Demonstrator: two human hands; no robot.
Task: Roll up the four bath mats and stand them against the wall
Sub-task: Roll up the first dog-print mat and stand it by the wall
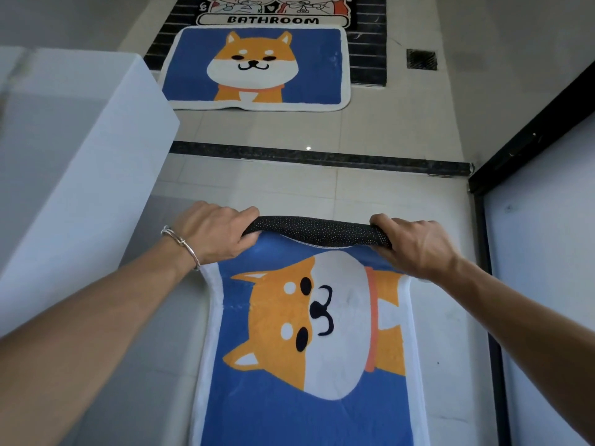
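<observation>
A blue bath mat with an orange-and-white dog point(309, 333) lies on the tiled floor right below me. Its far end is curled into a short roll point(314, 231) that shows the black dotted underside. My left hand point(214, 235) grips the left end of that roll. On the right end sits my right hand point(415, 244), fingers wrapped over it. A second blue dog mat point(257, 67) lies flat farther ahead. Beyond it a black striped mat reading BATHROOM point(273, 14) is partly cut off by the top edge.
A white wall or cabinet block point(80, 149) stands close on the left. A dark threshold strip point(322, 157) crosses the floor between the two dog mats. On the right runs a black door frame point(528, 133) with a white panel. A floor drain point(421, 59) sits far right.
</observation>
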